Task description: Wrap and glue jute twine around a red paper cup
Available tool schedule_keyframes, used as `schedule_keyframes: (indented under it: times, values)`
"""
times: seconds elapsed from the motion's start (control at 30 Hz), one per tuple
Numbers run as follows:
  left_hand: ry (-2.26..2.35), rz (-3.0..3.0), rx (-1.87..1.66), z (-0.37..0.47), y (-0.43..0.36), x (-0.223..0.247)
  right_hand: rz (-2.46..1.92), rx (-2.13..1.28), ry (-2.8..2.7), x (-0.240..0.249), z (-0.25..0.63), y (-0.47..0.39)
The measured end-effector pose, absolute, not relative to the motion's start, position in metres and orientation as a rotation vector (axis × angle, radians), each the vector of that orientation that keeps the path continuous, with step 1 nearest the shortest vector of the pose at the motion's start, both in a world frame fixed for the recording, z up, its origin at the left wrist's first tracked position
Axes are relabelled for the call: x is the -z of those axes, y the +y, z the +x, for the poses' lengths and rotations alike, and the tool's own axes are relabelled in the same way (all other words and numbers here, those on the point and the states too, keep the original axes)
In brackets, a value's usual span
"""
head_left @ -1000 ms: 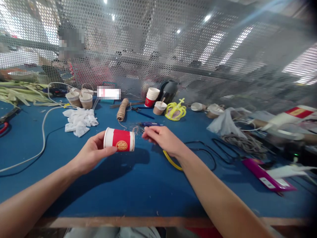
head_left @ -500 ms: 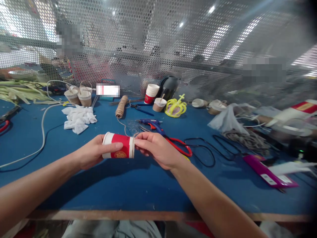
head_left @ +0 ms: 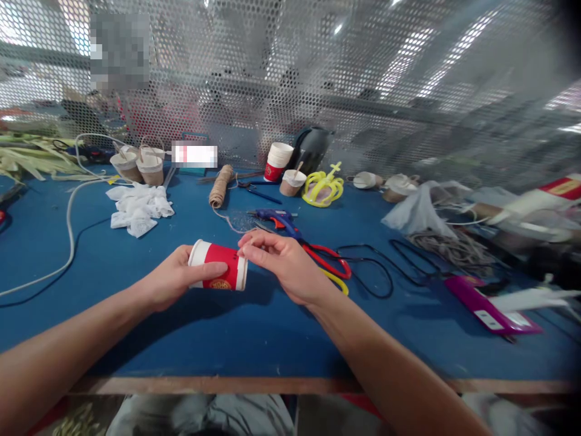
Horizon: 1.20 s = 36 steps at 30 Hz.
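My left hand (head_left: 170,275) is wrapped around a red and white paper cup (head_left: 232,263), its thumb lying along the red band. The cup is tilted on its side above the table. At the cup's right end, the fingertips of my right hand (head_left: 276,257) are pinched together close to its upper edge. A thin strand of twine (head_left: 227,222) runs from a twine spool (head_left: 221,186) to those fingers, which appear to grip it; its end is hidden. Behind my right hand lies a blue glue gun (head_left: 276,219), and beside it are scissors with red and yellow handles (head_left: 333,261).
Stacked paper cups (head_left: 278,162), a wrapped cup (head_left: 292,183) and a yellow crown-shaped piece (head_left: 323,186) stand at the back. White cloth (head_left: 140,207) and a white cable (head_left: 70,227) lie left. A purple power strip (head_left: 490,306) and black cords (head_left: 376,266) lie right.
My right hand has shifted slightly left and up, from the cup's end onto its upper edge. The cup is tilted a little more. The view has moved slightly.
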<state>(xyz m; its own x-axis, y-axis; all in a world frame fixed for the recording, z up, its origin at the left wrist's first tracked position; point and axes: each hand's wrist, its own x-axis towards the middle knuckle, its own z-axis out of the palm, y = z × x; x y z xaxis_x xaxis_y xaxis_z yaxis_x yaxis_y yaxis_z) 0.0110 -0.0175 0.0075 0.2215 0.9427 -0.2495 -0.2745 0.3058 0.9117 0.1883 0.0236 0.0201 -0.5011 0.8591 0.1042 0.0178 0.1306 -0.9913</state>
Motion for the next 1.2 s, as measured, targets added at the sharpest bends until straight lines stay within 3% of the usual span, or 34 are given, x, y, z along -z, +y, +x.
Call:
schedule_keyframes:
  times: [0.6,1.2]
  values:
    - [1.0,0.806,-0.953,0.0092,-0.0186,-0.0072,-0.958,-1.118,-1.921,-0.0229,0.1881,0.0198]
    - [0.984,1.064,-0.994,0.0086,-0.0256,-0.0072,-1.041,-1.477,-1.608,-0.019,0.1861,0.0172]
